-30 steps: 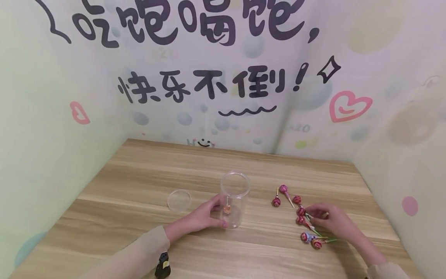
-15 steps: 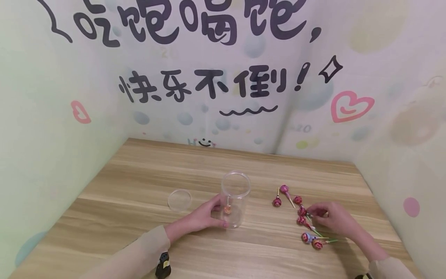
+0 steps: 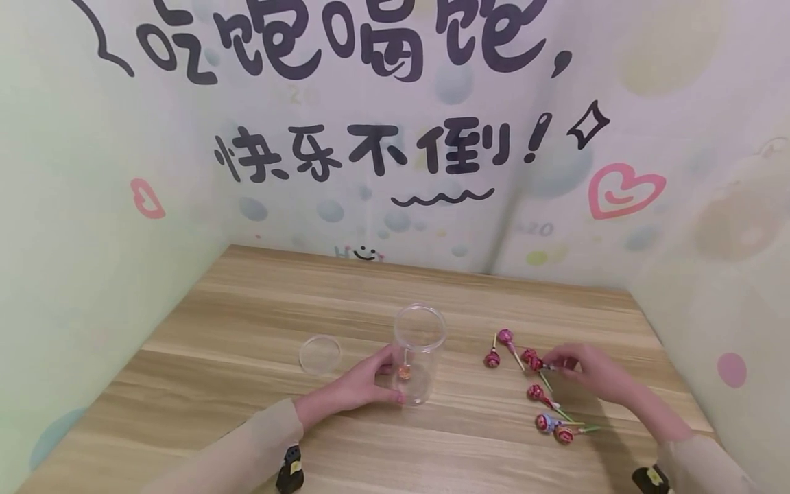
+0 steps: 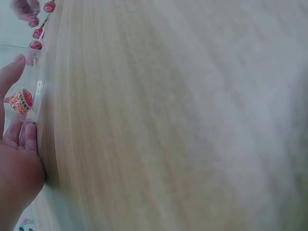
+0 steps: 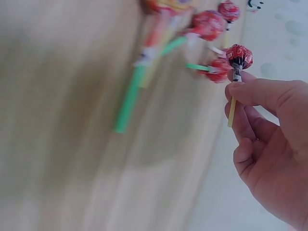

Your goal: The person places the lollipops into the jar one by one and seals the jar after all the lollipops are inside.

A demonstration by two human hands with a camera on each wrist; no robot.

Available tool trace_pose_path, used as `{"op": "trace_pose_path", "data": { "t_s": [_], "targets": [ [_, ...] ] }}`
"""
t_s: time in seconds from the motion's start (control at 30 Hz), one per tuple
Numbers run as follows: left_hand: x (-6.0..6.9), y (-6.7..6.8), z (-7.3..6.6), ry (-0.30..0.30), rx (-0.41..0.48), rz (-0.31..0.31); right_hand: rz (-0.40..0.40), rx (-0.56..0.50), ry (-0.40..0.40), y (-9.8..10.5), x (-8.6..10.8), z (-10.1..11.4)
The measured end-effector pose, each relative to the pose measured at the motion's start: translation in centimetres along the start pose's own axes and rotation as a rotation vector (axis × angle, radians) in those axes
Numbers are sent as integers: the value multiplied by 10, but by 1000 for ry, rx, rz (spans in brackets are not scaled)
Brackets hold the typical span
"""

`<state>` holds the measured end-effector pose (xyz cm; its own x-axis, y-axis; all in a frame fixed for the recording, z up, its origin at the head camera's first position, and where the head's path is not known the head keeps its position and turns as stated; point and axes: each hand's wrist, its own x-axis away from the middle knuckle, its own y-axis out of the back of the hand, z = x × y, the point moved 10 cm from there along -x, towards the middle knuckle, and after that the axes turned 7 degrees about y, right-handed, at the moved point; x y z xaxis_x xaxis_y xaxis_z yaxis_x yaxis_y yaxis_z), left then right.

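Observation:
A clear plastic jar stands upright and uncovered on the table, with one orange-wrapped lollipop inside, leaning head down. Around the jar's lower left side my left hand holds it between thumb and fingers; the left wrist view also shows the wrapped candy through the wall. On the right, my right hand pinches a dark red lollipop by its pale stick, thumb against fingers, candy end up in the right wrist view. Several other lollipops lie near that hand.
A round clear lid lies left of the jar. Two lollipops rest farther back, between the jar and the right hand. Printed walls enclose the wooden table at the back and sides.
My right hand has moved slightly back with the pinched lollipop, now lifted and apart from the red one lying by it. The left hand and jar have stayed in place.

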<state>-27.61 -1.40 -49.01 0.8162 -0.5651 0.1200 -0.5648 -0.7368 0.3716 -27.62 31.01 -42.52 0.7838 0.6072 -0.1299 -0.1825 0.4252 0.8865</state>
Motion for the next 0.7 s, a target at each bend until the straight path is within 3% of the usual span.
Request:
{"op": "trace_pose_path", "data": {
  "t_s": [0.37,0.7],
  "targets": [
    [1,-1,0,-4,7,-2,-54,122,142,40,-39,36],
    [0,0,-1,-7,2,-9,27,123,171,61,-85,76]
  ]
}}
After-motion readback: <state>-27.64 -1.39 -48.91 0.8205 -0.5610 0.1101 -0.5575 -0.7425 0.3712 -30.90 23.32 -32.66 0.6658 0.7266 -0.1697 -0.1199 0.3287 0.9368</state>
